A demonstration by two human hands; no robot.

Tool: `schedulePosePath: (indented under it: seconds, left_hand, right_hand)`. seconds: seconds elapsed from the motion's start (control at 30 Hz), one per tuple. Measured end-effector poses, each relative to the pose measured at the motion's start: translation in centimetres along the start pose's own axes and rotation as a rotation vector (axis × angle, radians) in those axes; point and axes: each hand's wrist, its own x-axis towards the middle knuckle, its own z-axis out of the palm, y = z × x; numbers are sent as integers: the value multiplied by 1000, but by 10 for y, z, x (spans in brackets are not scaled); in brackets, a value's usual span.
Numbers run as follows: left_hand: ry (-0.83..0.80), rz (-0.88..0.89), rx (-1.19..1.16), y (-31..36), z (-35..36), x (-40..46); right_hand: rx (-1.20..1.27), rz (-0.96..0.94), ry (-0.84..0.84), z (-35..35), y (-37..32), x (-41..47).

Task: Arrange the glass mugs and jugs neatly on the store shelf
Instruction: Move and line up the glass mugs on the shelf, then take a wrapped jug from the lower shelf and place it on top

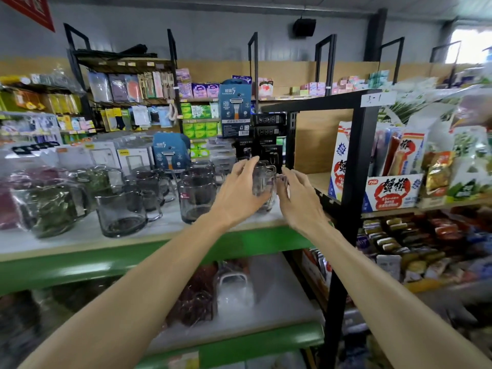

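Observation:
A clear glass mug [263, 182] stands at the right end of the white shelf top [80, 235]. My left hand [239, 190] wraps its left side, fingers curled around the glass. My right hand [298, 198] touches its handle side with fingers spread. To the left stand a tall smoky glass jug [195, 195], a wide low glass jug [119, 211] and several more mugs [151, 182] behind. Plastic-wrapped jugs [50, 206] sit at the far left.
A black shelf frame post [354, 182] rises just right of the mug, holding snack boxes [391, 190] and packets. Razor packs [170, 153] and black boxes [266, 145] stand behind the glassware. The green shelf edge [133, 259] runs below, with wrapped glassware [231, 288] underneath.

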Motion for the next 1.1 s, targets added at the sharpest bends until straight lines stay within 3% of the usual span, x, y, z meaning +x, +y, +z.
schedulePosePath:
  seconds: [0.47,0.77,1.1]
  left_hand:
    - [0,129,120,-57,-51,-193]
    - [-290,-294,221,-111,0,-224]
    - [-411,-395,259,-166,77,-184]
  right_hand:
    - [-75,-91,-21,37,-64,-148]
    - [-174,6,-191,95,-29,-171]
    - [-198,110,-406,201,39,-125]
